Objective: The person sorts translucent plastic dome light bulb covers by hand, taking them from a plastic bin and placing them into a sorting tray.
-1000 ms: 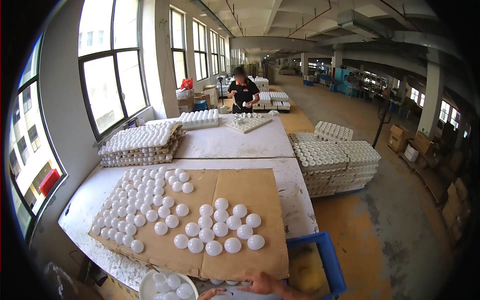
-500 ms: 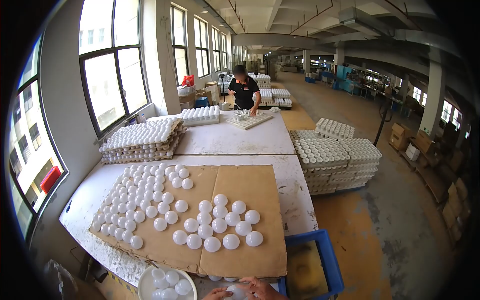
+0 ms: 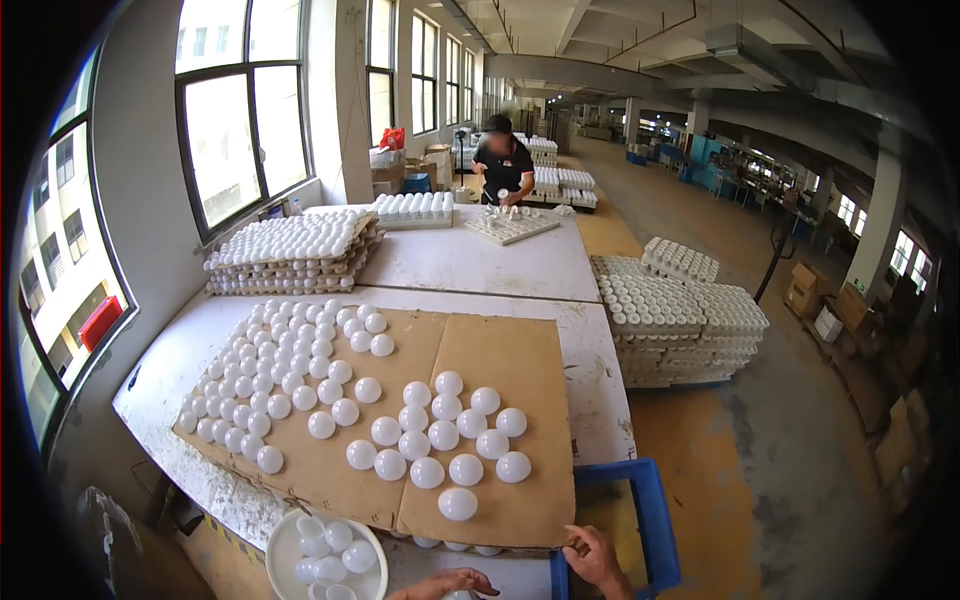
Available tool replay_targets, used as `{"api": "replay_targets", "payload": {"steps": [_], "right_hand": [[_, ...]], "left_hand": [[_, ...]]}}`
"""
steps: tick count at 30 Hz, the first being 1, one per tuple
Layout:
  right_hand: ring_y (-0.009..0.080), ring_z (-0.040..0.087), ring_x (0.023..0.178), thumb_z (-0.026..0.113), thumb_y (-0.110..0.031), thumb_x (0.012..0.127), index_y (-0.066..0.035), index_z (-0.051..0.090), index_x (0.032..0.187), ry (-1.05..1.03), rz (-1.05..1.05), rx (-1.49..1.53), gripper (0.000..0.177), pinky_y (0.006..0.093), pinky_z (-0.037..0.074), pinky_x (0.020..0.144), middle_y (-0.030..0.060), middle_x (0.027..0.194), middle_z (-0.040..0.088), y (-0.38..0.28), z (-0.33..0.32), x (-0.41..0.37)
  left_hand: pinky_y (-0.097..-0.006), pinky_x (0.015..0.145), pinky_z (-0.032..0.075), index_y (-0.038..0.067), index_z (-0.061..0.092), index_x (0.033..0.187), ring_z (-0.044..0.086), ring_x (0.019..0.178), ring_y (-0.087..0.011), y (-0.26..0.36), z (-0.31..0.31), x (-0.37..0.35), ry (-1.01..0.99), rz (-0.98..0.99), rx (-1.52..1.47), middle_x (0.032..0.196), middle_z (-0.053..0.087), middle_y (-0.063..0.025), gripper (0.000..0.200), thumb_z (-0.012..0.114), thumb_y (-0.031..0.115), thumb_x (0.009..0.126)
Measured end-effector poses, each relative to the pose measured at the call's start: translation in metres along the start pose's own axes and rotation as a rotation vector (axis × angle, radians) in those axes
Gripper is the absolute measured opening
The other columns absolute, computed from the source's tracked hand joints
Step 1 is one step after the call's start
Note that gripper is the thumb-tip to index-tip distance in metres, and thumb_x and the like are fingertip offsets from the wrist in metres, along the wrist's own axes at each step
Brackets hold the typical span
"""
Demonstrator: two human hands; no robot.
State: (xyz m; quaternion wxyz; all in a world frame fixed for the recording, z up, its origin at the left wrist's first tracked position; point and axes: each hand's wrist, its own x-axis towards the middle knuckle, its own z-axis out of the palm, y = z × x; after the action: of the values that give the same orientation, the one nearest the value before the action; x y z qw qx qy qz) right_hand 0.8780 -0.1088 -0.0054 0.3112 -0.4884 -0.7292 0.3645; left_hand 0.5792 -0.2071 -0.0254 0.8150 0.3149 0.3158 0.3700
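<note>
Near the bottom edge, my left hand (image 3: 447, 583) is curved over a white bulb cover (image 3: 459, 595), most of which lies below the frame. At the front right corner of the cardboard sheet (image 3: 500, 350), my right hand (image 3: 594, 556) has bent fingers, apart, with nothing visible in them. It is above the edge of a blue crate (image 3: 640, 520). One glossy white bulb cover (image 3: 457, 503) sits alone near the front of the cardboard. Behind it stand many more white bulb covers (image 3: 443, 434). A white bowl (image 3: 275, 560) to the left of my left hand contains several covers.
Stacked trays of white covers (image 3: 285, 250) stand at the back left of the white table (image 3: 480, 260). Across the table a person (image 3: 503, 165) works at a tray (image 3: 515, 228). Piled white parts (image 3: 660, 310) stand on the floor at right.
A bulb cover that was between my hands now stands on the front of the cardboard. My hands have separated, the right one moving right to the crate. The view has shifted slightly.
</note>
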Motion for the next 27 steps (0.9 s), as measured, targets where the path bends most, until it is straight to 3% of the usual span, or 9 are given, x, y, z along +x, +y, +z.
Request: {"api": "replay_targets", "payload": {"steps": [1, 6, 8, 10, 16, 20, 23, 25, 27], "right_hand": [[0.0302, 0.061, 0.083, 0.068, -0.014, 0.076, -0.007, 0.062, 0.109, -0.003, -0.123, -0.049, 0.034, 0.0377, 0.051, 0.073, 0.013, 0.101, 0.06, -0.003, 0.006, 0.003], [0.0324, 0.06, 0.089, 0.07, -0.009, 0.074, -0.004, 0.061, 0.107, 0.138, -0.104, 0.004, 0.035, 0.04, 0.051, 0.076, 0.0142, 0.103, 0.06, -0.025, 0.042, 0.025], [0.0317, 0.06, 0.087, 0.072, -0.008, 0.072, -0.004, 0.061, 0.108, 0.15, -0.361, -0.171, 0.037, 0.0389, 0.051, 0.076, 0.0137, 0.104, 0.06, -0.043, 0.055, 0.048], [0.0297, 0.058, 0.088, 0.077, -0.01, 0.066, -0.005, 0.057, 0.118, 0.075, -0.571, -0.228, 0.055, 0.041, 0.05, 0.079, 0.0148, 0.114, 0.057, -0.074, 0.075, 0.07], [0.0323, 0.052, 0.099, 0.079, -0.021, 0.064, -0.014, 0.046, 0.134, -0.067, -0.6, -0.512, 0.078, 0.0429, 0.042, 0.09, 0.0155, 0.13, 0.045, -0.106, 0.156, 0.103], [0.0292, 0.054, 0.089, 0.075, -0.021, 0.069, -0.011, 0.061, 0.111, 0.048, -0.681, -0.464, 0.045, 0.0401, 0.048, 0.074, 0.0091, 0.098, 0.058, -0.077, 0.186, 0.109], [0.0288, 0.056, 0.08, 0.071, -0.017, 0.073, -0.008, 0.063, 0.093, 0.002, -0.628, -0.277, 0.023, 0.0387, 0.048, 0.068, 0.0089, 0.082, 0.058, -0.079, 0.17, 0.097], [0.0258, 0.056, 0.076, 0.069, -0.017, 0.077, -0.008, 0.062, 0.089, -0.061, -0.585, -0.138, 0.017, 0.0366, 0.047, 0.067, 0.008, 0.08, 0.058, -0.076, 0.158, 0.087], [0.0228, 0.056, 0.072, 0.066, -0.016, 0.081, -0.007, 0.06, 0.086, -0.126, -0.544, 0.005, 0.012, 0.0344, 0.046, 0.066, 0.0072, 0.078, 0.057, -0.071, 0.139, 0.078]], "left_hand": [[-0.0386, 0.091, 0.048, 0.0, 0.049, 0.122, 0.061, 0.104, -0.0262, 0.002, -0.003, 0.002, -0.057, -0.11, 0.074, 0.126, 0.055, -0.0197, 0.038, 0.053, 0.025, 0.094], [-0.043, 0.083, 0.053, -0.003, 0.054, 0.11, 0.062, 0.099, -0.0326, 0.013, 0.0, -0.01, 0.348, -0.055, -0.012, 0.113, 0.06, -0.0201, 0.029, 0.052, 0.018, 0.091], [-0.0422, 0.084, 0.053, -0.001, 0.055, 0.106, 0.061, 0.104, -0.0294, 0.007, -0.013, -0.018, 0.445, -0.007, -0.084, 0.111, 0.061, -0.0184, 0.025, 0.054, 0.02, 0.092], [-0.0416, 0.085, 0.053, 0.0, 0.055, 0.105, 0.06, 0.105, -0.0273, -0.004, -0.026, -0.023, 0.479, 0.072, -0.054, 0.111, 0.061, -0.0176, 0.025, 0.057, 0.022, 0.092], [-0.0391, 0.085, 0.053, 0.0, 0.055, 0.105, 0.06, 0.105, -0.0241, -0.018, -0.043, -0.034, 0.535, 0.165, -0.108, 0.113, 0.061, -0.0168, 0.027, 0.058, 0.024, 0.093], [-0.0359, 0.086, 0.052, -0.001, 0.056, 0.106, 0.063, 0.099, -0.0249, -0.025, -0.052, -0.039, 0.602, 0.194, 0.041, 0.114, 0.061, -0.0173, 0.027, 0.059, 0.021, 0.092], [-0.0327, 0.1, 0.039, 0.002, 0.055, 0.115, 0.053, 0.114, -0.0183, -0.015, -0.047, -0.043, 0.656, 0.212, 0.157, 0.118, 0.061, -0.0132, 0.037, 0.065, 0.022, 0.086], [-0.0342, 0.099, 0.04, 0.005, 0.043, 0.131, 0.049, 0.12, -0.0199, -0.01, -0.045, -0.04, 0.77, 0.464, 0.393, 0.126, 0.055, -0.0155, 0.058, 0.069, 0.019, 0.082], [-0.0345, 0.099, 0.04, 0.005, 0.035, 0.137, 0.047, 0.122, -0.0203, 0.002, -0.046, -0.041, 0.674, 0.432, 0.406, 0.129, 0.053, -0.0159, 0.068, 0.071, 0.019, 0.081]]}}
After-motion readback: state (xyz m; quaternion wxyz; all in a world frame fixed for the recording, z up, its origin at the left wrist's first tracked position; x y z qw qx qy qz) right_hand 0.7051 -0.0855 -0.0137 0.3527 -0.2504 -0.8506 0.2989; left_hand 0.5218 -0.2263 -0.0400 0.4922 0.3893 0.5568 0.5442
